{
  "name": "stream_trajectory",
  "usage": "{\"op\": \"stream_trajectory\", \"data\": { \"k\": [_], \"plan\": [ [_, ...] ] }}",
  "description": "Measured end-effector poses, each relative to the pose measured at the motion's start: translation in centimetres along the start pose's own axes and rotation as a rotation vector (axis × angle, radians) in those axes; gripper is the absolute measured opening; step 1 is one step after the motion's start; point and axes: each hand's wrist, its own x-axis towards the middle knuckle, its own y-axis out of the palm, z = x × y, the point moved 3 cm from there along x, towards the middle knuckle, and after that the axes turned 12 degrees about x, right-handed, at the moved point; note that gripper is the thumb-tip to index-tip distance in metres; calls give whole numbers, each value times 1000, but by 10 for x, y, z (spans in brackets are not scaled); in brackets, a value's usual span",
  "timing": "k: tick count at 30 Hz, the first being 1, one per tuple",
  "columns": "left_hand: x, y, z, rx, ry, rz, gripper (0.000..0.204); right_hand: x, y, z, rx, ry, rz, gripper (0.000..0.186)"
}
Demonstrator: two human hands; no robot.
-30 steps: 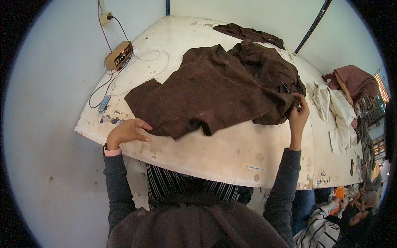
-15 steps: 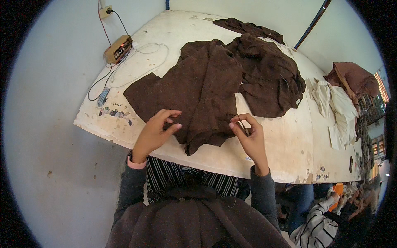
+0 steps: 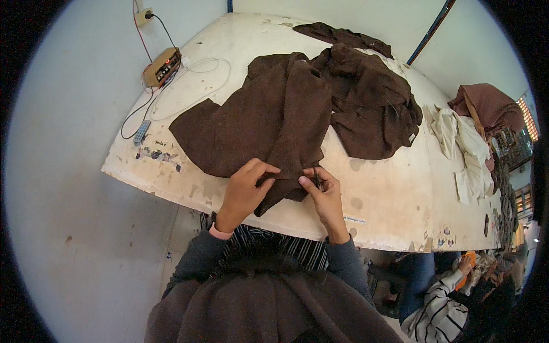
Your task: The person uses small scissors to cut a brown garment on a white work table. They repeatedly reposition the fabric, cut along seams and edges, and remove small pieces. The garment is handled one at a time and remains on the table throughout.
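Observation:
A dark brown garment (image 3: 246,123) lies spread on the white table, its near end reaching toward the front edge. At that end my left hand (image 3: 246,191) pinches the cloth between thumb and fingers. Just to its right, my right hand (image 3: 325,197) is closed at the same part of the cloth, thumb and forefinger together on it. A small dark tool (image 3: 318,180) is tucked in the right hand's fingers; its exact kind is hidden. A second brown garment (image 3: 372,103) lies crumpled beside the first, at the right.
A strip of brown cloth (image 3: 343,40) lies at the back. Left on the table (image 3: 394,194) are a brown electronic box (image 3: 162,67), cables and a remote control (image 3: 142,132). Cream cloth (image 3: 466,151) and a mauve bundle (image 3: 486,106) lie right. Another person's striped sleeve (image 3: 437,308) shows lower right.
Both hands have moved inward, toward each other, and now grip the near end of the garment. The cloth there has been gathered and shifted slightly.

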Motion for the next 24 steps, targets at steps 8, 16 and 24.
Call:
{"op": "stream_trajectory", "data": {
  "k": [8, 16, 24],
  "plan": [
    [-15, 4, -6, -76, 229, -310, 15, -27, 13, 26, -86, -160, 12, 11],
    [-11, 11, -11, -576, -77, 62, 10, -34, 9, 35, 23, -150, -27, 12],
    [-13, 14, -17, -1109, -424, 215, 17, -34, 12, 53, -293, -115, -69, 24]
  ]
}}
